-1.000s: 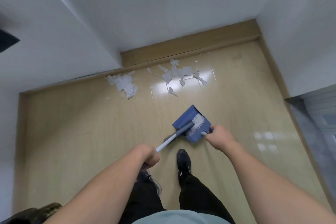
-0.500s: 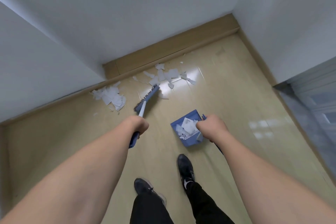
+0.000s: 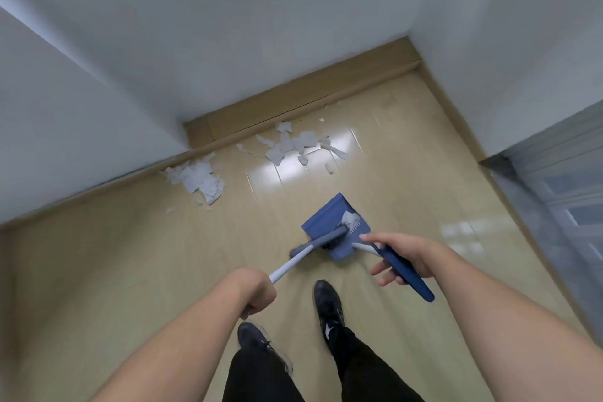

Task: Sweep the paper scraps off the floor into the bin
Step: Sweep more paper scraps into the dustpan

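My left hand grips the white handle of a small brush. The brush's grey head lies across the mouth of a blue dustpan on the floor. White paper scraps sit at the back of the pan. My right hand holds the dustpan's long blue handle, with the thumb along it and the fingers curled under. More paper scraps lie by the skirting: one heap at the left, and a looser scatter near the wall corner.
White walls and a wooden skirting close the floor at the back and both sides. A grey door frame stands at the right. My two black shoes are just behind the dustpan. No bin is in view.
The brush has swept back from the scraps near the wall to the dustpan's mouth. My right hand has slid further down the dustpan handle and its fingers have loosened.
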Demonstrator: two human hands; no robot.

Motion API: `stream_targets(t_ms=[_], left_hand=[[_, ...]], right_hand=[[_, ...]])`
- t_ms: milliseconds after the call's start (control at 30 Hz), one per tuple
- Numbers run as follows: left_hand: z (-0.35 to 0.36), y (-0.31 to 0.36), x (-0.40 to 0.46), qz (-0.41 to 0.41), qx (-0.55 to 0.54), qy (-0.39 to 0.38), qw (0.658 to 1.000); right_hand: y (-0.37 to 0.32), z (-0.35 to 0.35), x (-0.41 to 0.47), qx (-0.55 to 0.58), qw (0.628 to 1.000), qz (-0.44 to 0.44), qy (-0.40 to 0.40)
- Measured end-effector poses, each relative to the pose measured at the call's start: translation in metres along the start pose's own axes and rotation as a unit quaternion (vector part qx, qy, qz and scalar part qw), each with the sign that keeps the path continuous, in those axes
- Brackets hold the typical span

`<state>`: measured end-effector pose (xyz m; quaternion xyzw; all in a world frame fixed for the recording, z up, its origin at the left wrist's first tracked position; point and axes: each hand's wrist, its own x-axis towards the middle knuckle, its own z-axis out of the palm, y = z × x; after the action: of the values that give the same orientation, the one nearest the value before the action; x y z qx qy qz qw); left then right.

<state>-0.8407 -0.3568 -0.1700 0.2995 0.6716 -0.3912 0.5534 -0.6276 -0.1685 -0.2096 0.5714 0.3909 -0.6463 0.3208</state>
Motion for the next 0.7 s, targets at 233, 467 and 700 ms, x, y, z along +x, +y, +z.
stream_targets(t_ms=[233,467,700], left_hand=[[0.002,-0.006,-0.025,-0.035,-0.060,0.037,0.997],[-0.086,0.019,-0.017,-0.020,0.001,0.094,0.995],[-0.175,0.083,0.049,-0.001,-0.025,0.116,0.993]], right_hand=[[0.004,0.021,0.010,0.091,0.993,-0.017,0.071],[-0.049,0.009,0.007,0.240,0.953,-0.084,0.163],[-0.071,-0.006,0.047,0.329,0.918,-0.076,0.208]])
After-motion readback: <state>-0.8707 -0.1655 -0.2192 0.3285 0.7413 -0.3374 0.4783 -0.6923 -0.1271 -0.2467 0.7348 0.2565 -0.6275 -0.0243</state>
